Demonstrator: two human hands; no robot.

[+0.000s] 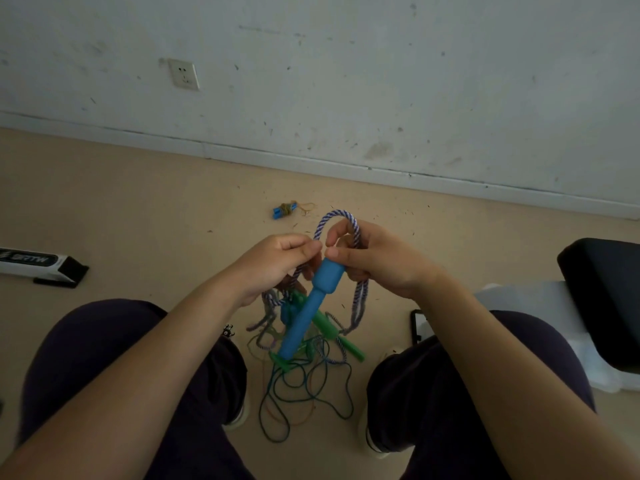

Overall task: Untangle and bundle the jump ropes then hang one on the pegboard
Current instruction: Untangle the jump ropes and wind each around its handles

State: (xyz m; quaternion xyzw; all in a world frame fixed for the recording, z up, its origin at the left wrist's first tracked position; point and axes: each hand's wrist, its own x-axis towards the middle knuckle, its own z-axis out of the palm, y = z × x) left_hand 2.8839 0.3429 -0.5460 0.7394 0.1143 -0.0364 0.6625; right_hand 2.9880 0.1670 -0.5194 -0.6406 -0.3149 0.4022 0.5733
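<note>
A blue-and-white braided jump rope [337, 216] loops up between my hands. My left hand [273, 261] pinches one side of the loop, and my right hand [377, 258] grips the other side, with strands hanging below it. The rope's blue handle [308, 306] hangs down from my fingers, slanting left. Below it, on the floor between my knees, lies a tangle of thin green and orange cords [304, 386] with green handles [329, 330].
A small bundled rope with blue handles [285, 210] lies on the floor near the wall. A white and black box [38, 263] sits at the left. A black cushion [602, 289] and white plastic are at the right. A dark phone-like object [417, 325] lies by my right knee.
</note>
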